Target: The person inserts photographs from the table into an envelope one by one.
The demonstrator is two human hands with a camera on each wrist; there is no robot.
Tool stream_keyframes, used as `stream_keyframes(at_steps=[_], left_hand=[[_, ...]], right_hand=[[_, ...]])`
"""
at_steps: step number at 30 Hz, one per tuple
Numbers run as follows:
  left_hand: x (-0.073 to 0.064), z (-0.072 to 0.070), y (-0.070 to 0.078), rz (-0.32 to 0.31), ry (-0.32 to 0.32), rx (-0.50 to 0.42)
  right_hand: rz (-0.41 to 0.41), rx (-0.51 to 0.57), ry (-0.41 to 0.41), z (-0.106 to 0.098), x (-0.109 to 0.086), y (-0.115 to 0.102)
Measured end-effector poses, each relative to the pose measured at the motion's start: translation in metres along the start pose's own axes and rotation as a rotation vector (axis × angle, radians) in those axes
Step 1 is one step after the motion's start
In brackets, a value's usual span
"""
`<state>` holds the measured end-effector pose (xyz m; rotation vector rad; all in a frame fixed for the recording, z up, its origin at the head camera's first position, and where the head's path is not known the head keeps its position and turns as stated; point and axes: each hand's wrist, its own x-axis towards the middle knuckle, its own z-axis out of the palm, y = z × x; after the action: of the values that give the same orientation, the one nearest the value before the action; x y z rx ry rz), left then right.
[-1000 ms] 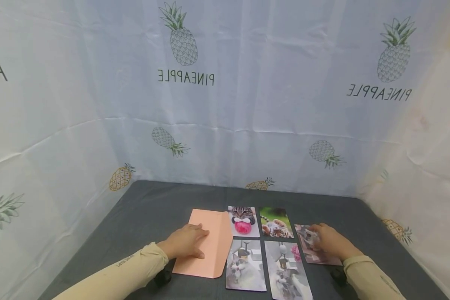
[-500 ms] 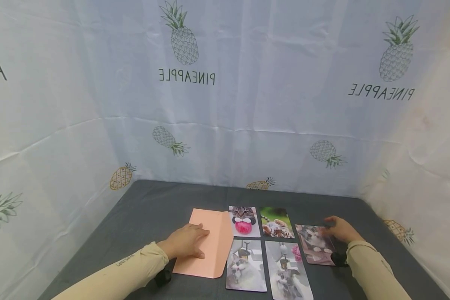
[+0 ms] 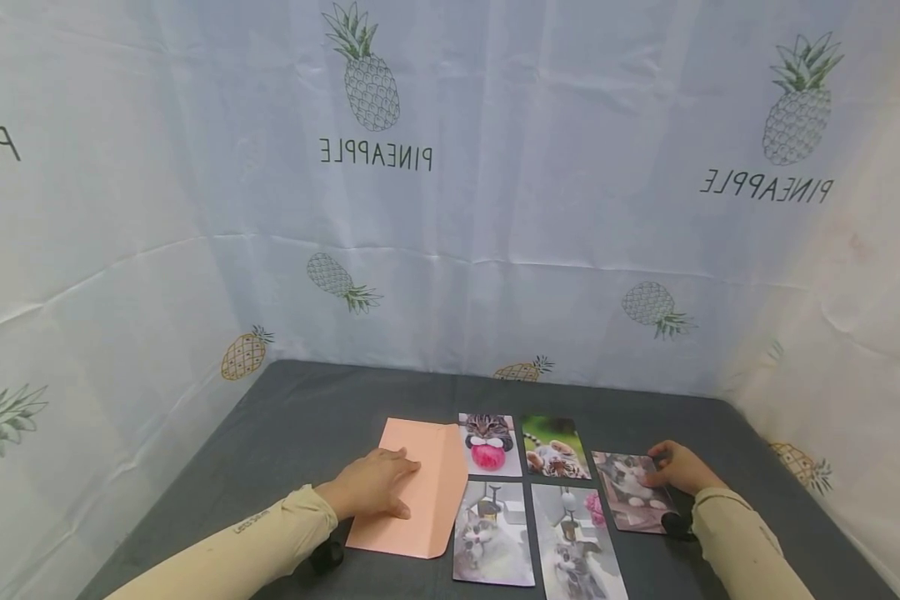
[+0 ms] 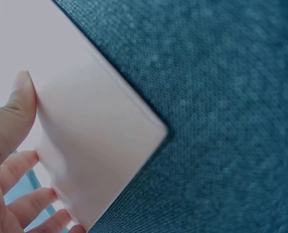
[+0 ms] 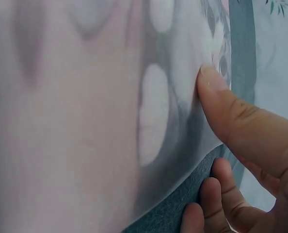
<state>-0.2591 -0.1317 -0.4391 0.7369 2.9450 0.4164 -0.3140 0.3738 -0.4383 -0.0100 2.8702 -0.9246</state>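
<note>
In the head view, my left hand (image 3: 371, 483) rests with spread fingers on a salmon-pink envelope (image 3: 427, 529), its flap side toward the photos. The left wrist view shows the thumb flat on the envelope and the fingertips at its edge. My right hand (image 3: 686, 471) is at the upper right corner of a cat photo card (image 3: 626, 500), the rightmost one. Its thumb touches the printed face, while the other visible fingers (image 5: 212, 194) sit beyond the card's edge in the right wrist view. No pinch shows there, and the index fingertip is hidden.
Left of that card lie a tabby cat photo (image 3: 486, 450), a tiger cub photo (image 3: 558, 458) and two grey-white cat photos, one nearer the envelope (image 3: 495, 550) and one with a pink flower (image 3: 573, 533). Pineapple-print curtains (image 3: 480, 208) enclose the dark table (image 3: 330, 396).
My right hand has drawn back from the middle of the rightmost card, then brought its thumb onto the corner. That card's lower right corner has shifted left. My left hand stays put.
</note>
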Motion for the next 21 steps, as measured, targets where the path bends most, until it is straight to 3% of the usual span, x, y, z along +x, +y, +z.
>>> stream_keyframes(at_steps=[9,15,21], left_hand=[[0.000,0.001,0.000,0.000,0.001,-0.003],[-0.001,0.000,0.001,0.001,-0.001,-0.009],[-0.001,0.000,0.000,0.002,0.002,-0.010]], right_hand=[[0.007,0.029,0.029,0.004,-0.002,-0.003],[-0.054,0.037,0.070,0.005,-0.010,-0.004],[-0.122,0.053,0.105,-0.008,-0.018,-0.015]])
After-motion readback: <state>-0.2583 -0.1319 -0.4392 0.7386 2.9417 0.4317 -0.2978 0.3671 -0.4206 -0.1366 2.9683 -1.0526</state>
